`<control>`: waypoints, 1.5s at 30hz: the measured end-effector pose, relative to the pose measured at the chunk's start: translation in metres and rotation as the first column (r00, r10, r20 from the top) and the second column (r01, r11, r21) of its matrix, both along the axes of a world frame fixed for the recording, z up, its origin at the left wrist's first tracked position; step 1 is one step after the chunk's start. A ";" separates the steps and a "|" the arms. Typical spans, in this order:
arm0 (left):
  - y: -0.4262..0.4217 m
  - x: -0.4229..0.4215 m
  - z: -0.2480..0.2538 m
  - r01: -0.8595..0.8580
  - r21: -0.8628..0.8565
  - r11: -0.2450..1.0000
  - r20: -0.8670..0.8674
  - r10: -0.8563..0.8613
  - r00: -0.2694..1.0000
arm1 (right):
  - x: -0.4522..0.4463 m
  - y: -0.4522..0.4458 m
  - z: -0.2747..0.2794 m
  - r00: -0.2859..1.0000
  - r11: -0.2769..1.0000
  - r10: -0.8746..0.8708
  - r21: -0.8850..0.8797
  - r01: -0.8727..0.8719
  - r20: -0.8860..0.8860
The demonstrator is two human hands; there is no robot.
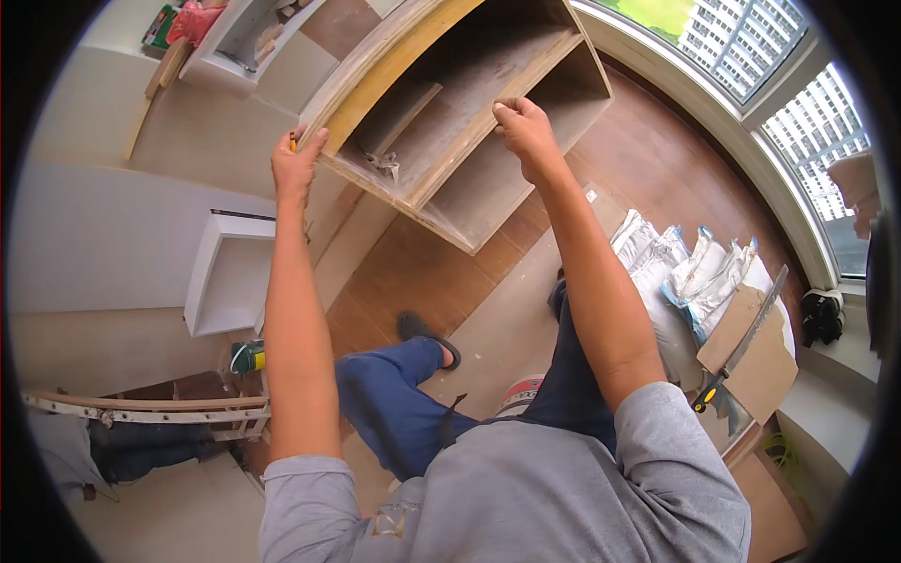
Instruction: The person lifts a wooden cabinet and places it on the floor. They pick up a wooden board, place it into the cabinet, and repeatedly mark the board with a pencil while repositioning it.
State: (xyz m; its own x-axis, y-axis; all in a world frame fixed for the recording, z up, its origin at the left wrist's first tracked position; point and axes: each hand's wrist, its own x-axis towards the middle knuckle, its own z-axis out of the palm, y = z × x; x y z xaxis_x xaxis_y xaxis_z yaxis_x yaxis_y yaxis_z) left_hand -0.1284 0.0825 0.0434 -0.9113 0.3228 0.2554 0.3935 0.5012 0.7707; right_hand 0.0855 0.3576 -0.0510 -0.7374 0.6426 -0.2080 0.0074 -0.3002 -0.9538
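A wooden cabinet (441, 178) with an inner shelf board stands tilted in view in front of me, its compartments facing me. At its left edge is my left hand (297, 169), fingers closed around a small yellow-orange item (293, 142), perhaps a pencil, with the thumb by the cabinet's rim. My right hand (527, 136) is closed in a pinch in front of the shelf's edge. Whether it touches the wood, or holds something small, I cannot tell. A crumpled pale scrap (383, 165) lies in the cabinet's lower left compartment.
A handsaw (741, 342) with a black-and-yellow handle lies on cardboard at right, beside white bags (657, 253). A white open box unit (230, 272) is on the left. A ladder (150, 410) is at lower left. Windows (741, 42) line the right. A bucket (518, 395) sits between my legs.
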 end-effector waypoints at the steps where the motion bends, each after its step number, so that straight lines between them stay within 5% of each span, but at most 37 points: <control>1: 0.000 -0.002 0.005 -0.005 -0.014 1.000 0.064 0.006 0.998 | -0.002 0.000 0.002 0.998 0.990 -0.021 0.138 0.028 -0.051; 10: 0.003 -0.015 0.009 -0.051 0.019 0.998 0.127 0.049 0.991 | -0.012 -0.006 0.008 0.992 0.983 0.112 -0.139 -0.118 -0.051; 19: -0.007 -0.046 -0.002 -0.093 0.107 0.990 0.129 0.079 0.989 | -0.044 -0.014 -0.024 0.993 0.993 0.106 -0.064 -0.103 0.045; 22: -0.003 -0.045 -0.005 -0.042 0.222 0.974 0.130 0.014 0.991 | -0.048 -0.004 -0.040 0.990 0.968 0.123 0.213 -0.134 0.062; 31: -0.008 -0.054 -0.010 -0.043 0.210 0.977 0.114 0.019 0.993 | -0.055 -0.017 -0.031 0.988 0.988 0.127 -0.097 -0.119 0.086; 45: 0.000 -0.056 -0.008 -0.066 0.172 0.983 0.104 0.048 0.993 | -0.058 -0.024 -0.032 0.964 0.964 0.236 -0.154 -0.216 0.125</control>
State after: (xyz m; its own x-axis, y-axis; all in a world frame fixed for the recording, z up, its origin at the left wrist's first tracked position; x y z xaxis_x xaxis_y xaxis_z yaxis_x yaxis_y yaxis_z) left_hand -0.1843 0.0826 0.0357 -0.9505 0.2278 0.2112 0.2858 0.3745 0.8821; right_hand 0.0273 0.3332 -0.0831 -0.8168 0.4208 -0.3946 0.2213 -0.4032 -0.8879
